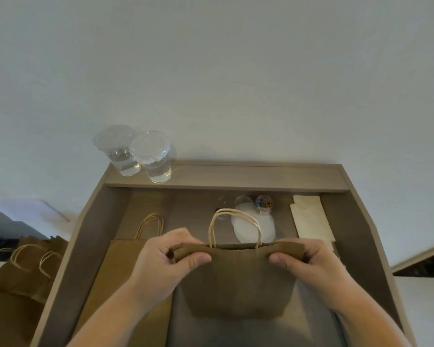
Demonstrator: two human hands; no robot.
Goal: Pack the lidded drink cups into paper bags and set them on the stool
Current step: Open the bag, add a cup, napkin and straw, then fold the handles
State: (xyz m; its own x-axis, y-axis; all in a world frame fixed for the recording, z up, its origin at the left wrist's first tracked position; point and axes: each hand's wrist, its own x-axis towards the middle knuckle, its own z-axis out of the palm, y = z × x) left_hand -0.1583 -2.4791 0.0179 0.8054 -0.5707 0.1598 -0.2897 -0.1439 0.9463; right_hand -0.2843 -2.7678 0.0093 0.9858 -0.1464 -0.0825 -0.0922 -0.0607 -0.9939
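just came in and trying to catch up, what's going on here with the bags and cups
A person holds one brown paper bag over the desk, the left hand and right hand pinching its folded-over top edge at either end. Whether a cup is inside cannot be seen. Two lidded cups of clear liquid stand together on the back ledge, not yet packed. Another bag lies flat on the desk's left side, and more bags sit beyond its left edge.

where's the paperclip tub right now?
Head view, right of centre: the paperclip tub sits at the back of the desk, by the white lids, left of the napkins.
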